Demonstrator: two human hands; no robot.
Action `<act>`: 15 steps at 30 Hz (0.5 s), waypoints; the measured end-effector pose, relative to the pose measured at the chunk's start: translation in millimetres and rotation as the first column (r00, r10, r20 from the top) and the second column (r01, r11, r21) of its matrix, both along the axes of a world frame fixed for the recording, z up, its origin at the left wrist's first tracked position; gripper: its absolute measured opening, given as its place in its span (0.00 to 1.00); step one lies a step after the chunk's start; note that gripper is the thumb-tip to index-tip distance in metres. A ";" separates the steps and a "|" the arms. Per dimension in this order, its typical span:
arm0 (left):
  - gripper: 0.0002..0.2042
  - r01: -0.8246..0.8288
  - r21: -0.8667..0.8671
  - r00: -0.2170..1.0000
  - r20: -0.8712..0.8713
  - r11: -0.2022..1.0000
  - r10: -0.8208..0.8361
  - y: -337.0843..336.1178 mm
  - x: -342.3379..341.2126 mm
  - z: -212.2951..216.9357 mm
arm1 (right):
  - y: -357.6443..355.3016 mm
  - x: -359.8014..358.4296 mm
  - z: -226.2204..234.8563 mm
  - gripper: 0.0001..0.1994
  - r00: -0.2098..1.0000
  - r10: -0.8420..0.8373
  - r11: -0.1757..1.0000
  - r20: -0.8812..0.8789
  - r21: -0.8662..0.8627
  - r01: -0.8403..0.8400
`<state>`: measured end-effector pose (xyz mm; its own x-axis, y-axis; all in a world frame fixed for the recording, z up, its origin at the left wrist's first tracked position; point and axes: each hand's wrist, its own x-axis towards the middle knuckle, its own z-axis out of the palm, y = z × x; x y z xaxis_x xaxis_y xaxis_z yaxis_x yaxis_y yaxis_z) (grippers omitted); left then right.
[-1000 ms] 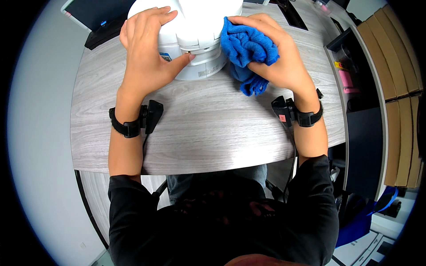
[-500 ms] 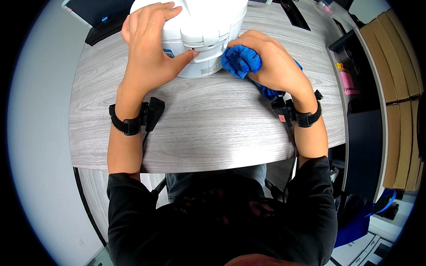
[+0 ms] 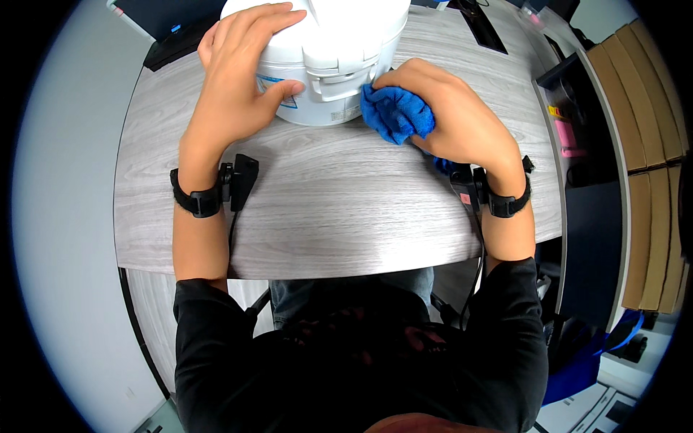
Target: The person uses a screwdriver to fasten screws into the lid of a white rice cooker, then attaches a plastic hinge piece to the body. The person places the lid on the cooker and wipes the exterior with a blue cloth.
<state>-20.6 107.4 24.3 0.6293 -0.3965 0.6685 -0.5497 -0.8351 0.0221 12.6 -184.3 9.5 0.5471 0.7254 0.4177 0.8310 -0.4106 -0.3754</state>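
Note:
At the far side of the desk stands a white lidded plastic tub [image 3: 314,112], partly cut off by the top of the view. A clasp-like tab juts from its front, and a blue and white label shows beside my left thumb. My left hand [image 3: 234,83] grips the tub's left side, fingers over the lid and thumb against the front wall. A bunched blue cloth [image 3: 397,115] is wrapped in my right hand [image 3: 455,112], which presses it to the tub's lower right side. Part of the cloth hangs below that hand, and some fingertips are hidden.
The grey wood-grain desk [image 3: 339,209] curves along its front edge. A dark screen [image 3: 170,18] stands at the far left. On the right, an open shelf unit [image 3: 595,245] holds a pink item [image 3: 568,136], with cardboard boxes [image 3: 653,231] beyond it. Black straps with small devices circle both wrists.
The tub has turned slightly, its clasp shifting right and more of its label showing. My left thumb has slid left, off the clasp. My right hand and the cloth have moved slightly right and nearer.

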 end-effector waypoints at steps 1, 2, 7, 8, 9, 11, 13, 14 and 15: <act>0.39 -0.008 -0.005 1.000 0.003 1.000 0.008 0.3 -0.2 -0.4 | 0.0 -2.2 2.6 0.26 1.000 -0.007 1.000 -0.002 0.012 0.007; 0.39 -0.013 -0.008 1.000 0.006 1.000 0.013 0.2 -0.1 -0.3 | -0.1 -3.9 4.2 0.26 1.000 -0.016 1.000 -0.005 0.025 0.016; 0.40 -0.007 -0.031 1.000 0.027 0.999 0.008 -1.4 1.2 0.4 | 9.3 -6.1 1.9 0.25 0.998 -0.018 0.992 0.058 0.127 0.011; 0.39 -0.018 -0.024 0.999 0.038 1.000 0.019 -3.4 1.5 -0.6 | 11.6 -5.3 -0.9 0.25 0.997 -0.021 0.989 0.075 0.144 0.010; 0.39 -0.030 -0.017 0.998 0.049 0.999 0.031 -5.6 1.8 -1.6 | 14.0 -4.9 -3.7 0.25 0.996 -0.024 0.989 0.085 0.147 0.011; 0.39 -0.058 -0.021 0.996 0.071 0.998 0.060 -11.4 1.2 -4.3 | 19.0 -4.7 -9.7 0.24 0.994 -0.031 0.988 0.105 0.152 0.014; 0.39 -0.064 -0.026 0.994 0.087 0.998 0.066 -15.4 1.8 -5.8 | 23.6 -6.9 -14.6 0.24 0.993 -0.029 0.989 0.116 0.146 0.011; 0.39 -0.060 -0.026 0.994 0.092 0.998 0.062 -16.2 1.9 -6.5 | 25.0 -8.0 -16.1 0.24 0.992 -0.024 0.990 0.121 0.143 0.007; 0.39 -0.056 -0.027 0.994 0.097 0.998 0.058 -16.3 2.1 -7.1 | 24.4 -9.1 -15.5 0.24 0.991 -0.024 0.991 0.128 0.133 0.007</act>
